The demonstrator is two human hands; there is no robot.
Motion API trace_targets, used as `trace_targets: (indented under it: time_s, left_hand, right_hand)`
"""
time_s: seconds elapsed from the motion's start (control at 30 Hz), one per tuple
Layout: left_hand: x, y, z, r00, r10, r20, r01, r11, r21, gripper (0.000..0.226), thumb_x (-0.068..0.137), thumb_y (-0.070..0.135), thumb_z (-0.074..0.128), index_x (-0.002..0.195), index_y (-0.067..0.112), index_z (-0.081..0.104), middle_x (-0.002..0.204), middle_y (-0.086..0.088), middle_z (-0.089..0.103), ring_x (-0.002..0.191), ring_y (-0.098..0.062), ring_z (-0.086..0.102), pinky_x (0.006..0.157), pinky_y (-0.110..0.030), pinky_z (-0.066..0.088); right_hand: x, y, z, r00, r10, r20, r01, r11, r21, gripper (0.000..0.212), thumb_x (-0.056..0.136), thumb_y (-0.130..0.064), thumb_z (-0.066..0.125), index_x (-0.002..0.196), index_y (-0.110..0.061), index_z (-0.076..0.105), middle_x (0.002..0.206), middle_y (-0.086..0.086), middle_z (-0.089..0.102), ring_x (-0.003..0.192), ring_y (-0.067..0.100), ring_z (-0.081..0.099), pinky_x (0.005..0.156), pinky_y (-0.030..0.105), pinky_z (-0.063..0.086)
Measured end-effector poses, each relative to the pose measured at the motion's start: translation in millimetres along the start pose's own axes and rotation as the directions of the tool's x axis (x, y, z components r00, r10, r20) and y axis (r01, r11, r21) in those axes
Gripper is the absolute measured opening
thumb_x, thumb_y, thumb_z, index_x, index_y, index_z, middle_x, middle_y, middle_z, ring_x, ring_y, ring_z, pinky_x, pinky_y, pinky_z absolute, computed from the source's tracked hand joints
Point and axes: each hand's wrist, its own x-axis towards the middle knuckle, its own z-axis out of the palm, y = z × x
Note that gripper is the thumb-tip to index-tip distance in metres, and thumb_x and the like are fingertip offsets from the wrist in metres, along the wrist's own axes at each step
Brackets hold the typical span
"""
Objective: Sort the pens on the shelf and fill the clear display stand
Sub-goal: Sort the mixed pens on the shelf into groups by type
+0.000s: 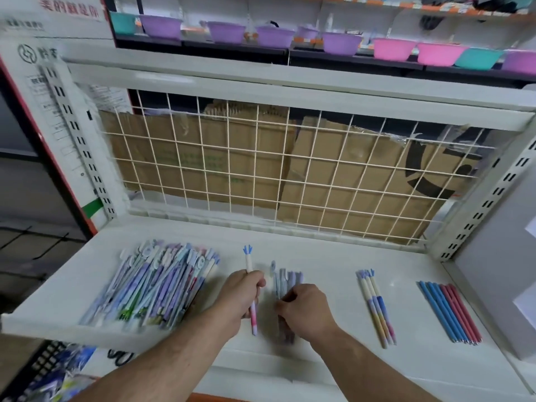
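A big mixed heap of pens lies on the left of the white shelf. My left hand grips one white pen with a blue pronged cap and pink lower barrel, held upright over the shelf. Just right of it, my right hand rests with curled fingers on a small group of purple-grey pens; whether it pinches one is hidden. Further right lie three pastel pens with blue caps, then a row of blue and pink slim pens. No clear display stand is in view.
A white wire grid backs the shelf, with cardboard boxes behind it. Coloured plastic bowls line a higher shelf. Slotted uprights stand at both sides. A basket of packaged goods sits below left.
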Motion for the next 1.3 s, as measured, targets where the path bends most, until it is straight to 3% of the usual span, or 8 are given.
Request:
trace_targets:
  time_s: [0.23, 0.37, 0.43, 0.5, 0.6, 0.87, 1.07, 1.3]
  left_hand:
    - [3, -5, -26, 0.999, -0.029, 0.015, 0.029, 0.999, 0.023, 0.013, 0.086, 0.016, 0.055, 0.08, 0.011, 0.064, 0.062, -0.002, 0.052, 0.053, -0.019, 0.045, 0.047, -0.021, 0.028]
    - [3, -5, -30, 0.998, -0.044, 0.05, 0.042, 0.999, 0.031, 0.016, 0.088, 0.02, 0.055, 0.081, 0.01, 0.066, 0.063, -0.001, 0.053, 0.056, -0.019, 0.046, 0.049, -0.023, 0.031]
    - [1, -3, -29, 0.997, -0.039, 0.065, 0.037, 0.999, 0.029, 0.021, 0.089, 0.023, 0.054, 0.078, 0.01, 0.067, 0.061, 0.0, 0.053, 0.055, -0.02, 0.045, 0.047, -0.022, 0.032]
    - [-2, -1, -25, 0.996, -0.035, 0.083, 0.033, 0.999, 0.024, 0.026, 0.09, 0.025, 0.054, 0.076, 0.01, 0.069, 0.059, -0.001, 0.051, 0.052, -0.021, 0.043, 0.044, -0.022, 0.032]
    - [-8, 4, -15, 0.99, -0.015, 0.138, 0.012, 1.0, 0.026, 0.022, 0.086, 0.021, 0.056, 0.072, 0.01, 0.069, 0.054, -0.003, 0.047, 0.046, -0.021, 0.042, 0.044, -0.022, 0.034]
    - [-23, 7, 36, 0.956, 0.114, 0.271, -0.136, 0.989, 0.064, 0.037, 0.089, 0.024, 0.07, 0.052, 0.026, 0.066, 0.056, 0.004, 0.057, 0.048, -0.015, 0.052, 0.047, -0.02, 0.04]
    - [-35, 7, 76, 0.946, 0.143, 0.29, -0.18, 0.978, 0.106, 0.023, 0.091, 0.029, 0.07, 0.079, 0.01, 0.069, 0.062, -0.002, 0.062, 0.051, -0.015, 0.055, 0.053, -0.026, 0.041]
    - [-42, 2, 107, 0.945, 0.256, 0.205, -0.311, 0.897, 0.312, 0.009, 0.085, 0.027, 0.069, 0.093, 0.023, 0.067, 0.069, 0.008, 0.065, 0.054, -0.006, 0.056, 0.045, -0.013, 0.036]
  right_hand:
    - [4, -12, 17, 0.997, 0.057, 0.057, -0.051, 0.994, -0.1, 0.024, 0.082, -0.009, 0.058, 0.09, 0.01, 0.07, 0.086, 0.025, 0.043, 0.031, 0.015, 0.056, 0.036, 0.027, 0.047]
    - [2, -13, 19, 0.998, 0.06, 0.032, -0.056, 0.992, -0.113, 0.021, 0.083, -0.011, 0.061, 0.077, 0.006, 0.071, 0.071, 0.022, 0.051, 0.029, 0.012, 0.053, 0.036, 0.032, 0.051]
    - [0, -11, 19, 0.999, 0.046, 0.013, -0.044, 0.995, -0.091, 0.022, 0.085, -0.014, 0.06, 0.073, 0.003, 0.069, 0.09, 0.028, 0.057, 0.03, 0.005, 0.05, 0.034, 0.027, 0.045]
    - [-2, -7, 19, 0.999, 0.027, -0.022, -0.028, 0.999, -0.029, 0.019, 0.086, -0.015, 0.06, 0.073, -0.002, 0.065, 0.1, 0.017, 0.058, 0.041, 0.006, 0.051, 0.037, 0.022, 0.041]
    - [-9, -2, 14, 0.998, -0.016, -0.061, 0.021, 0.995, 0.093, 0.023, 0.087, -0.016, 0.063, 0.071, 0.0, 0.062, 0.077, 0.015, 0.058, 0.06, 0.02, 0.051, 0.053, 0.028, 0.049]
    - [-30, 16, -24, 0.992, -0.077, -0.103, 0.102, 0.96, 0.261, 0.018, 0.084, -0.021, 0.077, 0.072, -0.012, 0.067, 0.072, 0.009, 0.072, 0.059, 0.015, 0.061, 0.065, 0.036, 0.054]
    - [-38, 43, -54, 0.976, -0.059, -0.209, 0.084, 0.99, 0.114, 0.014, 0.083, -0.023, 0.075, 0.072, -0.019, 0.068, 0.067, -0.002, 0.072, 0.058, 0.012, 0.066, 0.062, 0.03, 0.055]
    - [-28, 74, -92, 0.95, 0.012, -0.311, -0.064, 0.986, -0.157, 0.011, 0.084, -0.024, 0.064, 0.077, -0.016, 0.065, 0.068, 0.002, 0.07, 0.062, 0.019, 0.068, 0.058, 0.027, 0.053]
